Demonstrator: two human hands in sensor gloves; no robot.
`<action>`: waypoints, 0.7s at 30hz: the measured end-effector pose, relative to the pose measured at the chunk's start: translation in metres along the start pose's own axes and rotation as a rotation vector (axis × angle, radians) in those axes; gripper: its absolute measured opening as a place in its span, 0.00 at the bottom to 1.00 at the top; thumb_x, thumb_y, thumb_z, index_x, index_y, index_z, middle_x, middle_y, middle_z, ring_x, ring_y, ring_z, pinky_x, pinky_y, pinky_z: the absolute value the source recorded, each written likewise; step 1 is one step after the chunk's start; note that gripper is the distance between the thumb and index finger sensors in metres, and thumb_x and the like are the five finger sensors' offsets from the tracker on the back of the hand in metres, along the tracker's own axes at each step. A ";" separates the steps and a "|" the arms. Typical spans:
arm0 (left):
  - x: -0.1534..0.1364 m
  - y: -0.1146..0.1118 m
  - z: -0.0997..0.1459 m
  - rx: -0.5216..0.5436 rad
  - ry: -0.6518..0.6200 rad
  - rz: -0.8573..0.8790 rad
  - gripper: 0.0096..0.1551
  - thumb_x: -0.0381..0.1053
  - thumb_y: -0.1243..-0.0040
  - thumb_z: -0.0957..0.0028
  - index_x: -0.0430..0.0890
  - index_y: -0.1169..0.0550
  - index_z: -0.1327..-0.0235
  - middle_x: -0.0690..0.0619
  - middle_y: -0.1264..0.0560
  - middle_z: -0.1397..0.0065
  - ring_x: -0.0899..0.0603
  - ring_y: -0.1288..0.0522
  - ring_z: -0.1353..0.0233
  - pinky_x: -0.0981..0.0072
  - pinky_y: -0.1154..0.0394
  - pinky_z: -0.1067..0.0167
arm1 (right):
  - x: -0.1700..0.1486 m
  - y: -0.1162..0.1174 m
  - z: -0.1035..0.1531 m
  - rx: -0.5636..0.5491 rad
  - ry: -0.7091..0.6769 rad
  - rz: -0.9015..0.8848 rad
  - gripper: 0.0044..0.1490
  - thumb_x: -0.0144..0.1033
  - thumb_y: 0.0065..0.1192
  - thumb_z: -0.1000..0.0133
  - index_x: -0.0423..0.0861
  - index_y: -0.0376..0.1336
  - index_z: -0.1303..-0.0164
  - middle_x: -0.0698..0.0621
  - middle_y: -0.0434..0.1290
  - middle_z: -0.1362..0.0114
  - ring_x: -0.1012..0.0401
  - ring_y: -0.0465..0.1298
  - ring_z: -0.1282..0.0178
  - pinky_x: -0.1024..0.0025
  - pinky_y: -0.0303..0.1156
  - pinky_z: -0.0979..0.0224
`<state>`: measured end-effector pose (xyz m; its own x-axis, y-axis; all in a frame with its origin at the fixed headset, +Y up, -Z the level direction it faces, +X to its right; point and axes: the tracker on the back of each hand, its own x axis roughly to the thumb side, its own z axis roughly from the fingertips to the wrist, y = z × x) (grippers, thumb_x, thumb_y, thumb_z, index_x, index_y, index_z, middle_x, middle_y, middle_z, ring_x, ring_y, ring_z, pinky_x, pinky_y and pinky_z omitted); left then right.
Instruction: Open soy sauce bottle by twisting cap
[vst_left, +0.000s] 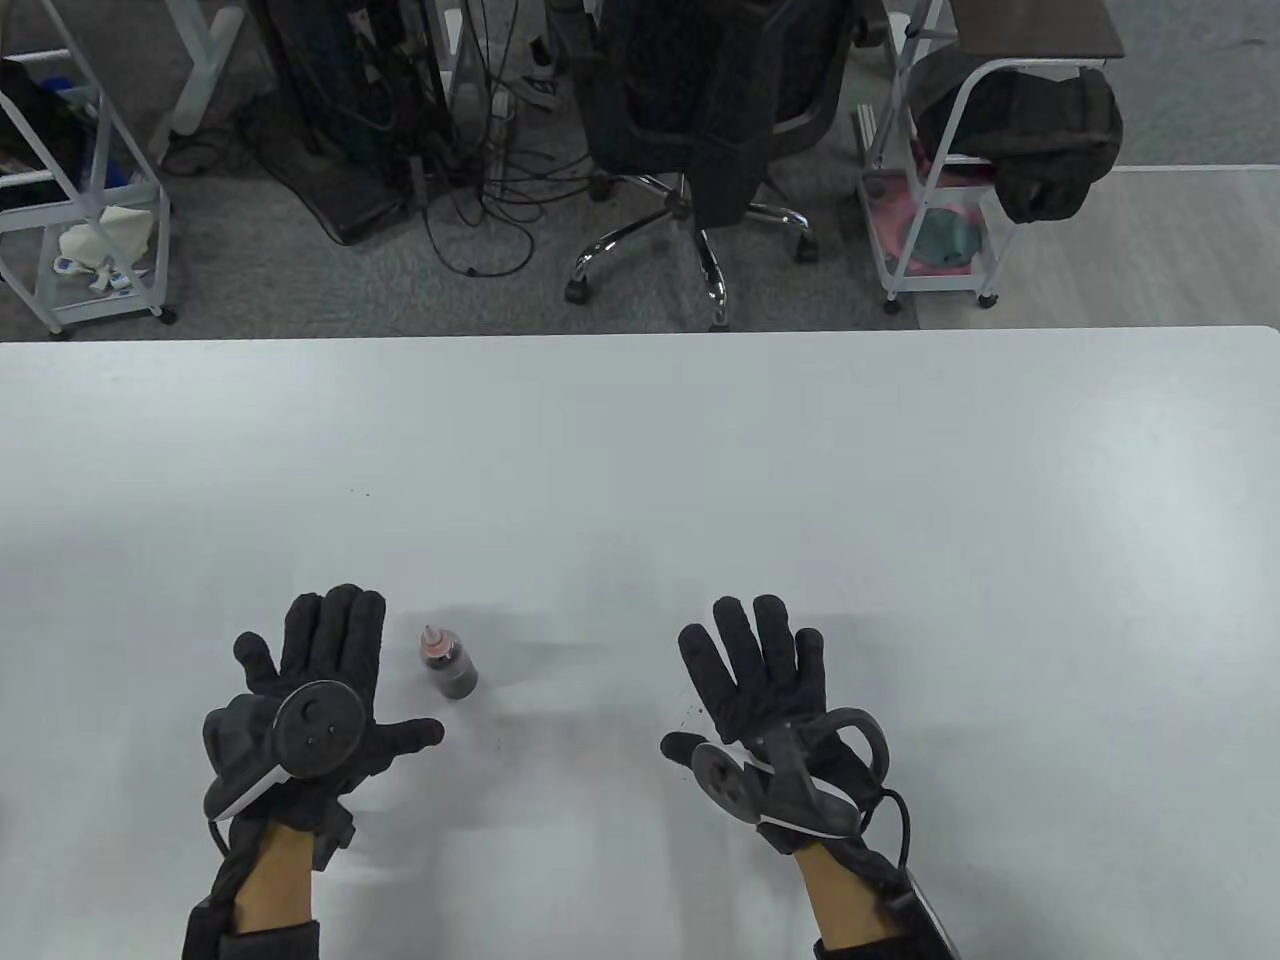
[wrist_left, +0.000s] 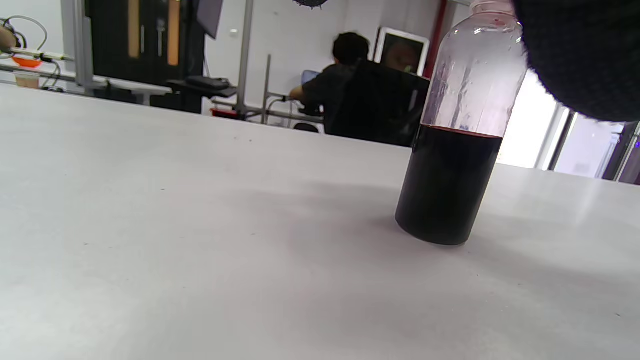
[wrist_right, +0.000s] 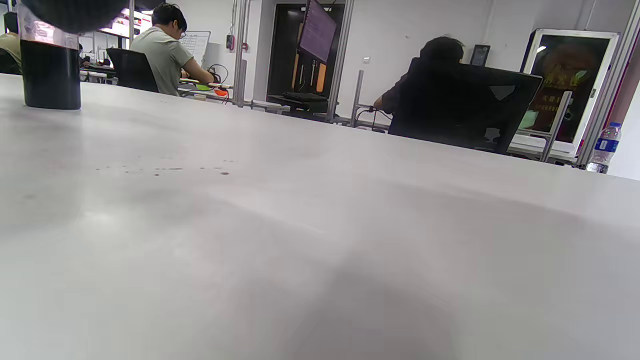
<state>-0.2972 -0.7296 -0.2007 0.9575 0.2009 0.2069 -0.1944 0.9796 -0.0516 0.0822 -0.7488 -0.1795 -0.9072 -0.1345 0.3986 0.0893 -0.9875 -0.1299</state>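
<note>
A small clear bottle (vst_left: 450, 668) half full of dark soy sauce stands upright on the white table (vst_left: 640, 480), with a pale pointed cap (vst_left: 430, 636) on top. My left hand (vst_left: 320, 680) lies flat and open just left of the bottle, thumb pointing toward it, not touching. My right hand (vst_left: 745, 680) lies flat and open well to the right of it. The bottle shows close in the left wrist view (wrist_left: 452, 150), beside a gloved finger (wrist_left: 580, 55) at the top right. It stands at the far left of the right wrist view (wrist_right: 50, 70).
The table's far edge (vst_left: 640, 335) runs across the view. Beyond it are an office chair (vst_left: 700, 130), cables and white carts on the floor. A few small dark specks (wrist_right: 165, 171) mark the table near my right hand.
</note>
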 end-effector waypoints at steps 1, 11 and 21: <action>0.000 0.000 0.000 0.001 -0.001 -0.001 0.77 0.81 0.36 0.63 0.46 0.59 0.15 0.36 0.58 0.11 0.22 0.56 0.13 0.13 0.63 0.34 | 0.000 0.000 0.000 0.001 -0.001 0.000 0.64 0.76 0.42 0.41 0.47 0.28 0.09 0.34 0.33 0.07 0.28 0.33 0.11 0.24 0.44 0.19; 0.001 -0.001 0.001 0.044 -0.025 0.066 0.76 0.81 0.36 0.63 0.47 0.59 0.15 0.37 0.55 0.10 0.24 0.53 0.13 0.14 0.60 0.32 | 0.000 -0.001 0.000 -0.002 0.003 -0.010 0.64 0.76 0.42 0.40 0.47 0.28 0.09 0.33 0.34 0.07 0.28 0.35 0.11 0.24 0.45 0.19; 0.009 -0.014 -0.010 0.032 -0.083 0.198 0.74 0.80 0.36 0.63 0.46 0.54 0.14 0.40 0.47 0.11 0.28 0.40 0.14 0.16 0.54 0.30 | -0.001 -0.002 -0.001 -0.010 -0.002 -0.037 0.64 0.76 0.42 0.40 0.47 0.28 0.08 0.34 0.34 0.06 0.28 0.35 0.10 0.24 0.45 0.19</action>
<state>-0.2834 -0.7418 -0.2079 0.8794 0.3881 0.2759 -0.3848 0.9205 -0.0683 0.0822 -0.7468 -0.1804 -0.9088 -0.0982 0.4055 0.0517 -0.9909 -0.1241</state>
